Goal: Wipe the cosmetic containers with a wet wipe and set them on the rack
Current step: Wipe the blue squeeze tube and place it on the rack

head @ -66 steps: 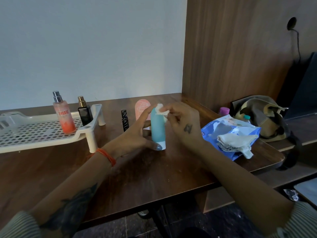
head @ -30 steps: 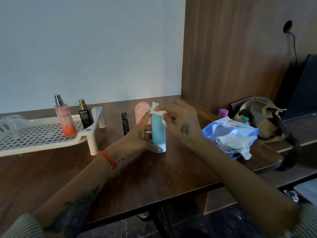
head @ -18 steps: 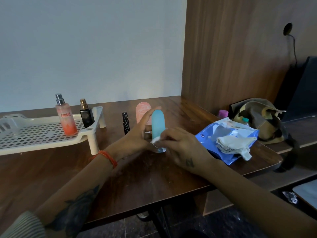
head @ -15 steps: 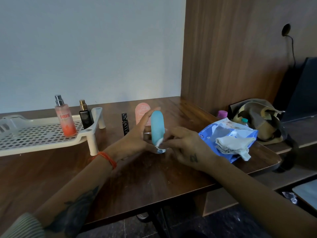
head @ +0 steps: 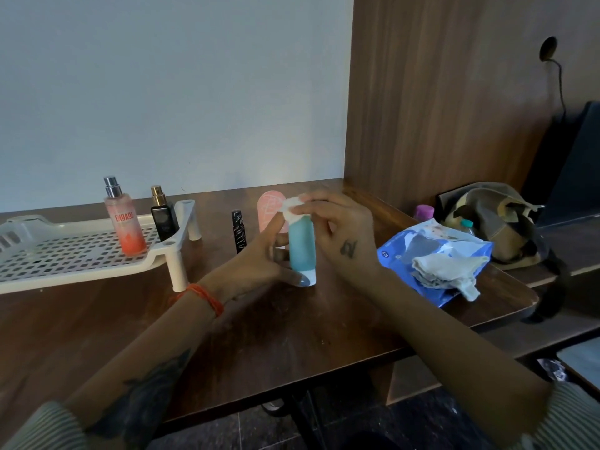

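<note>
A dark wooden table point(head: 266, 332) was noted. Standing on it: a white rack point(head: 81, 254) at left, a black tube point(head: 238, 230), a pink container point(head: 269, 211), a teal tube point(head: 302, 246). A blue wipe pack point(head: 431, 254) was laid at right.

bottles on rack point(head: 42, 254): 2 | tubes on table: 3 | wipe packs: 1 | bags: 1

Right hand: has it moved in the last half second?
Yes. The right hand rose with the wipe from the blue tube's base to its top.
</note>
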Demonstrator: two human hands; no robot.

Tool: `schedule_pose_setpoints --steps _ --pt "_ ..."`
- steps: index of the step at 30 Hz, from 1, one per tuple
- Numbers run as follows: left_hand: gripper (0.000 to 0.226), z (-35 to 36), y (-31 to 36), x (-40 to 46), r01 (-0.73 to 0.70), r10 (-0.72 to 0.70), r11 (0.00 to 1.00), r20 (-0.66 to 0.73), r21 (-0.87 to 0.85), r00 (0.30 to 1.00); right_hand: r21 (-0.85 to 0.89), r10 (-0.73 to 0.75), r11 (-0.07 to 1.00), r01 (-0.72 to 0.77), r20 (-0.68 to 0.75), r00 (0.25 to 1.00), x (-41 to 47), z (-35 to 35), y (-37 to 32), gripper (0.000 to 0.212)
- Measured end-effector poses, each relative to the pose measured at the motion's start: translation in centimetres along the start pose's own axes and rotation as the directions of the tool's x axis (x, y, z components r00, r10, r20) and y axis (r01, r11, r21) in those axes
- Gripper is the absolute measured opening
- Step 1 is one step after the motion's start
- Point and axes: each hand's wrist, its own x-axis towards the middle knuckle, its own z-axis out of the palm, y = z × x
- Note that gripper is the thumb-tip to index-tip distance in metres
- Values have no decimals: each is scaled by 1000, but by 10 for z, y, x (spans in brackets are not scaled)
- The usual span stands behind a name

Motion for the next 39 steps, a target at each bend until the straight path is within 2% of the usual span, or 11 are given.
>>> schedule_pose_setpoints --steps 5,11,15,18,26,29,32,33,35,37,39 --pt "107 5 6 -2 -65 66 998 -33 24 997 -18 487 871 -490 146 861 -13 -8 -9 19" --pt "109 4 7 -2 -70 67 997 -87 -35 994 7 646 730 -683 316 695 -27 -19 -12 14" --pt "111 3 11 0 -33 6 976 -122 -214 992 32 527 848 -528 35 849 -35 -25 -17 16" --pt "103 3 11 -1 -33 -11 952 -141 -304 990 -45 171 983 -177 -126 977 -41 -21 -25 18" --pt "97 1 10 0 -29 -29 929 -149 -370 988 -308 -366 871 383 113 924 -47 -19 -23 18" --pt "92 2 12 -1 -68 8 938 -176 -341 984 -218 -237 946 241 43 971 -46 -18 -27 19" --pt "88 4 16 -2 -126 62 934 -196 -333 979 -28 196 979 -201 -114 974 -38 -19 -38 16" --pt "86 5 16 -2 -142 77 932 -201 -334 977 45 426 905 -423 -108 898 -34 -19 -42 18" --pt "81 5 17 -2 -177 109 924 -210 -339 972 318 803 545 -776 68 592 -27 -19 -48 22" --pt "78 5 17 -2 -210 137 917 -227 -340 964 602 880 58 -797 346 326 -22 -19 -54 22" --pt "81 5 17 -2 -238 161 916 -247 -323 955 699 788 -348 -625 579 209 -19 -18 -59 24"
